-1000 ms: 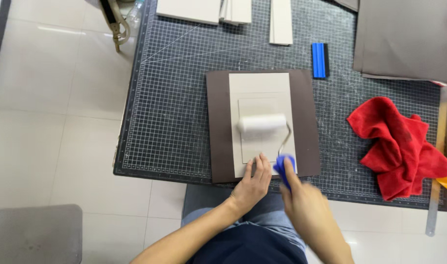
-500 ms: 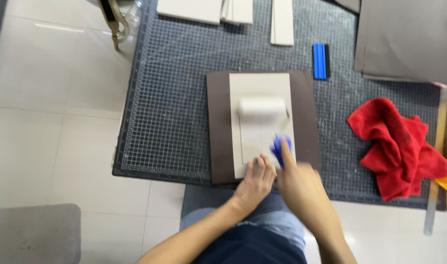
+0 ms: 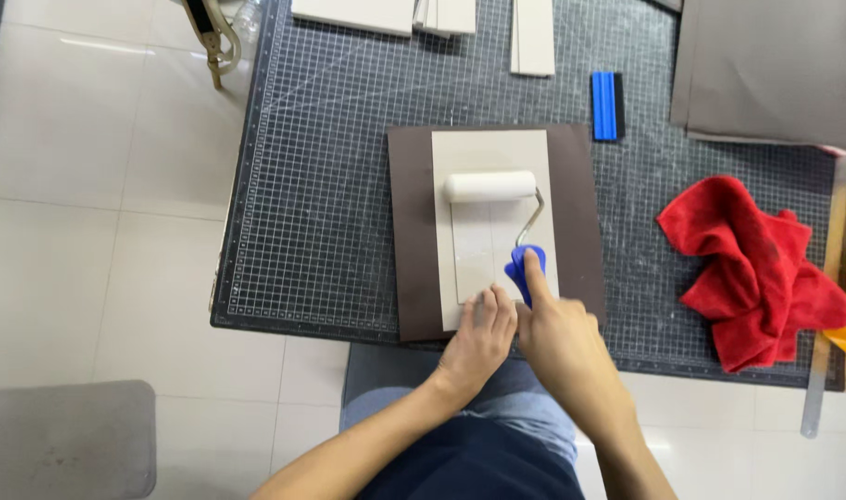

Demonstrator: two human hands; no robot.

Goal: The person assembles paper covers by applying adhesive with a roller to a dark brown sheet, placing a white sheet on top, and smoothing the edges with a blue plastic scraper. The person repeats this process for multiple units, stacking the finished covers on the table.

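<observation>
To your right lies a crumpled red cloth; a blue scraper sits beyond, pale boards line the cutting mat's far edge.

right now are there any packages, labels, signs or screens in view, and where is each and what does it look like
No packages, labels, signs or screens show; the only markings are the white grid lines printed on the dark cutting mat under the work.
</observation>
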